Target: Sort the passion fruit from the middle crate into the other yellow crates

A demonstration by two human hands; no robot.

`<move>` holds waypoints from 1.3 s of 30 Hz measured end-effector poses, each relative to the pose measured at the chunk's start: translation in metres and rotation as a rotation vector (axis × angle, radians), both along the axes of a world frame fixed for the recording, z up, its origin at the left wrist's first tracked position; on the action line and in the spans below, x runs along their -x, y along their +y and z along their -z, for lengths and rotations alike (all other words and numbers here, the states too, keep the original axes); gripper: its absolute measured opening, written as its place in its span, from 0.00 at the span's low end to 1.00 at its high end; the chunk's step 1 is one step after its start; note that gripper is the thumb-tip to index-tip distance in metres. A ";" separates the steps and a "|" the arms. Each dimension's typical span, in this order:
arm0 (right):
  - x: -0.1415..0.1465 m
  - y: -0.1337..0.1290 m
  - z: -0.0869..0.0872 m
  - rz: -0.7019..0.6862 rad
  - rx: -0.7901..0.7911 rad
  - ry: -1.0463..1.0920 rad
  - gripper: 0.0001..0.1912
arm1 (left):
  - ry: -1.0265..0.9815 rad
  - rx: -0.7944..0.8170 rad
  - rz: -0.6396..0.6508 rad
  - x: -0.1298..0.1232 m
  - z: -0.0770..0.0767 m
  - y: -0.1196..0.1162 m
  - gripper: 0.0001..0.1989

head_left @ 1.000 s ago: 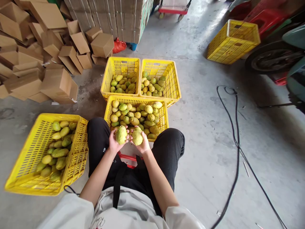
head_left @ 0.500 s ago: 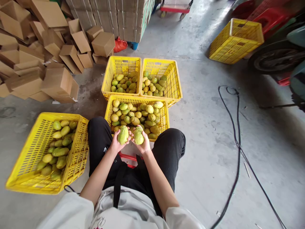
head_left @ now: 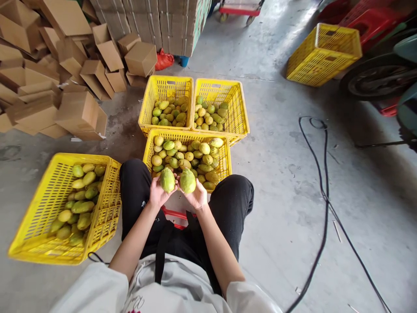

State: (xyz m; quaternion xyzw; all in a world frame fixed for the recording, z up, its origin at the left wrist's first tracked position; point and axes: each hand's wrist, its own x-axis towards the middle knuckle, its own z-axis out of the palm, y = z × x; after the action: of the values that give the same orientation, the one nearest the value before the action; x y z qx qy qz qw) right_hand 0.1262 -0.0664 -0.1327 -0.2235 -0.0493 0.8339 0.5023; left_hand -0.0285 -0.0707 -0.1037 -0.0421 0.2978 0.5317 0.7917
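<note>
My left hand (head_left: 158, 194) holds a yellow-green fruit (head_left: 167, 180), and my right hand (head_left: 198, 196) holds another green fruit (head_left: 187, 181) close beside it. Both hands are between my knees, over the near edge of a yellow crate (head_left: 228, 161) full of yellow and green fruits. Behind it stand two more yellow crates, one at the left (head_left: 143, 104) and one at the right (head_left: 239, 106), each partly filled with similar fruit. A tilted yellow crate (head_left: 39, 208) with fruit gathered on its right side lies left of my leg.
Cardboard boxes (head_left: 78, 111) lie heaped at the upper left, beside stacked cartons (head_left: 146, 24). A yellow crate (head_left: 309, 61) stands near a motorbike wheel (head_left: 374, 80) at the upper right. A black cable (head_left: 326, 217) runs along the floor at the right.
Both fruits have turned in my hands and moved slightly up and to the left. The crates and their fruit look the same.
</note>
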 end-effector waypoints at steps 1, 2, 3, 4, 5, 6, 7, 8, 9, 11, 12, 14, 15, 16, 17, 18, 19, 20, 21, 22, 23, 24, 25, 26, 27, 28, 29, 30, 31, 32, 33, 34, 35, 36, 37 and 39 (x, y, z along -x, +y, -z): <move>0.000 -0.001 -0.001 0.001 0.004 0.014 0.26 | 0.017 0.006 -0.010 0.000 0.000 0.000 0.18; 0.000 -0.002 -0.002 0.000 0.007 0.032 0.27 | 0.034 0.010 -0.011 -0.001 0.001 -0.001 0.16; 0.000 -0.003 -0.003 -0.002 0.009 0.050 0.28 | 0.046 0.013 0.000 -0.001 0.002 -0.001 0.15; 0.000 -0.003 -0.004 -0.005 0.013 0.060 0.28 | 0.054 0.015 0.020 -0.002 0.004 -0.002 0.15; 0.000 -0.003 -0.004 -0.013 0.020 0.060 0.28 | 0.056 0.018 0.046 -0.003 0.005 -0.002 0.15; 0.000 -0.003 -0.005 -0.023 0.029 0.051 0.28 | 0.057 0.018 0.071 -0.004 0.006 -0.002 0.15; 0.000 -0.003 -0.004 -0.029 0.038 0.038 0.29 | 0.057 0.015 0.088 -0.004 0.008 -0.003 0.15; 0.001 -0.003 -0.003 -0.032 0.044 0.027 0.29 | 0.058 0.010 0.092 -0.005 0.009 -0.003 0.15; 0.001 -0.002 -0.002 -0.029 0.045 0.015 0.30 | 0.060 0.005 0.087 -0.005 0.009 -0.003 0.16; 0.002 -0.002 0.001 -0.019 0.030 -0.010 0.30 | 0.056 -0.003 0.071 -0.005 0.010 -0.003 0.16; 0.002 -0.001 0.003 -0.017 0.020 -0.023 0.30 | 0.052 -0.006 0.066 -0.004 0.009 -0.002 0.17; 0.002 -0.001 0.005 -0.021 0.008 -0.036 0.30 | 0.037 -0.009 0.060 -0.003 0.009 -0.002 0.17; 0.002 -0.002 0.005 -0.017 0.011 -0.029 0.30 | 0.025 -0.010 0.058 -0.003 0.008 -0.002 0.18; 0.002 -0.002 0.004 -0.010 0.020 -0.013 0.29 | 0.011 -0.010 0.055 -0.002 0.008 -0.002 0.19; 0.002 -0.002 0.003 -0.002 0.031 0.012 0.29 | -0.003 -0.007 0.050 -0.001 0.008 -0.002 0.20; 0.001 -0.001 0.001 0.007 0.038 0.041 0.30 | -0.015 0.002 0.042 0.000 0.007 -0.002 0.21; 0.001 -0.001 -0.002 0.016 0.040 0.069 0.30 | -0.024 0.017 0.028 0.001 0.007 -0.001 0.22; 0.000 -0.001 -0.005 0.023 0.039 0.091 0.29 | -0.026 0.035 0.009 0.001 0.007 -0.001 0.22; -0.001 -0.001 -0.008 0.029 0.038 0.106 0.27 | -0.024 0.054 -0.012 0.002 0.006 -0.001 0.23; -0.001 -0.001 -0.010 0.038 0.039 0.112 0.25 | -0.021 0.067 -0.030 0.003 0.006 -0.001 0.23; -0.001 -0.001 -0.011 0.046 0.043 0.110 0.23 | -0.021 0.071 -0.040 0.004 0.005 -0.001 0.23; -0.002 -0.001 -0.012 0.052 0.046 0.103 0.22 | -0.022 0.065 -0.040 0.004 0.004 -0.001 0.22; -0.002 -0.002 -0.012 0.055 0.042 0.092 0.22 | -0.024 0.050 -0.033 0.005 0.004 -0.001 0.22; -0.002 -0.002 -0.011 0.056 0.028 0.078 0.22 | -0.026 0.029 -0.019 0.004 0.003 -0.001 0.21; -0.001 -0.003 -0.009 0.056 0.006 0.062 0.24 | -0.024 0.009 -0.005 0.004 0.002 -0.001 0.21; -0.001 -0.004 -0.007 0.052 -0.020 0.043 0.26 | -0.018 -0.007 0.009 0.003 0.002 -0.001 0.20; 0.000 -0.005 -0.005 0.045 -0.042 0.025 0.27 | -0.007 -0.016 0.023 0.002 0.001 -0.002 0.19; 0.001 -0.005 -0.003 0.034 -0.056 0.011 0.29 | 0.004 -0.019 0.039 0.001 0.001 -0.002 0.19; 0.002 -0.005 -0.001 0.020 -0.060 0.002 0.29 | 0.013 -0.017 0.056 0.000 0.001 -0.002 0.18; 0.003 -0.005 0.001 0.008 -0.057 -0.001 0.29 | 0.021 -0.013 0.068 -0.001 0.000 -0.002 0.18; 0.003 -0.005 0.002 0.001 -0.051 0.001 0.29 | 0.025 -0.012 0.075 -0.001 0.000 -0.002 0.18; 0.004 -0.005 0.003 -0.003 -0.043 0.005 0.28 | 0.026 -0.014 0.076 -0.002 0.000 -0.002 0.18; 0.004 -0.004 0.003 -0.003 -0.033 0.011 0.27 | 0.026 -0.021 0.071 -0.002 0.000 -0.002 0.18; 0.004 -0.004 0.003 0.000 -0.021 0.018 0.26 | 0.023 -0.030 0.064 -0.002 0.000 -0.001 0.18; 0.004 -0.003 0.002 0.005 -0.006 0.028 0.24 | 0.018 -0.040 0.060 -0.002 0.000 -0.001 0.18; 0.004 -0.002 0.000 0.021 0.024 0.055 0.22 | -0.004 -0.054 0.061 -0.002 0.000 -0.001 0.20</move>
State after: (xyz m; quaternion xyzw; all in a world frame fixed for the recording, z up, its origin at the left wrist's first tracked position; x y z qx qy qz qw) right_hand 0.1222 -0.0683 -0.1328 -0.2070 -0.0230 0.8350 0.5094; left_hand -0.0267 -0.0717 -0.1042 -0.0128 0.2832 0.5150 0.8090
